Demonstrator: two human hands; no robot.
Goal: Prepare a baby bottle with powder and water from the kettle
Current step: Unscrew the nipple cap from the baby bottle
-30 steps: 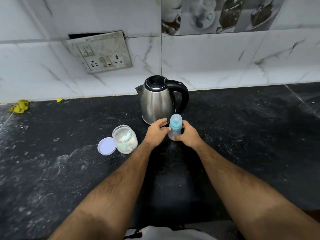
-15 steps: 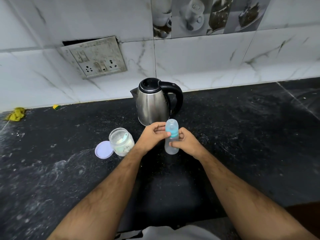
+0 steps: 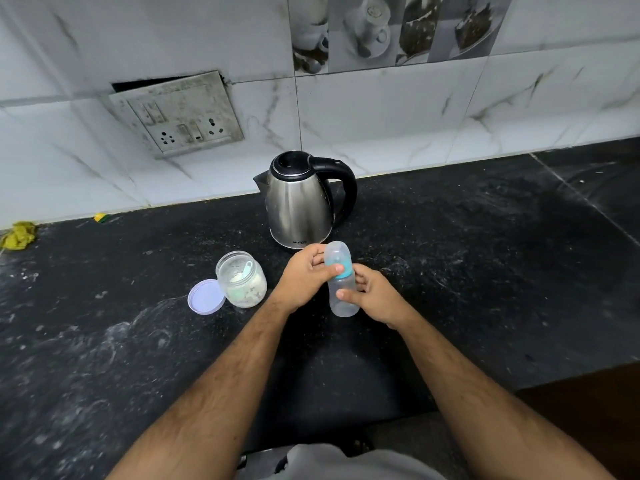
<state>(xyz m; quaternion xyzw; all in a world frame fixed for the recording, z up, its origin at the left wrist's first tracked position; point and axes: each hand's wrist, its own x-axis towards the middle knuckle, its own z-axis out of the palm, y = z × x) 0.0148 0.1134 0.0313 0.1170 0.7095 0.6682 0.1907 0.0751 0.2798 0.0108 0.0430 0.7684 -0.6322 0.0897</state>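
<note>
A clear baby bottle point(image 3: 343, 299) with a teal collar and a translucent cap point(image 3: 337, 253) is held upright just above the black counter point(image 3: 485, 271). My right hand point(image 3: 375, 297) grips its body. My left hand point(image 3: 306, 277) grips the cap and collar at the top. A steel kettle point(image 3: 298, 209) with a black handle stands right behind the bottle. To the left stands an open jar of white powder point(image 3: 242, 280) with a small scoop inside. Its pale purple lid point(image 3: 206, 296) lies flat beside it.
A tiled wall with a socket plate point(image 3: 178, 114) rises behind the counter. A yellow rag point(image 3: 19, 235) and a small yellow scrap point(image 3: 102, 217) lie at the far left by the wall. The counter's front edge point(image 3: 485, 389) runs near my body.
Both hands have drawn the bottle away from the kettle toward me and lifted it. My left hand has moved up onto the cap and collar.
</note>
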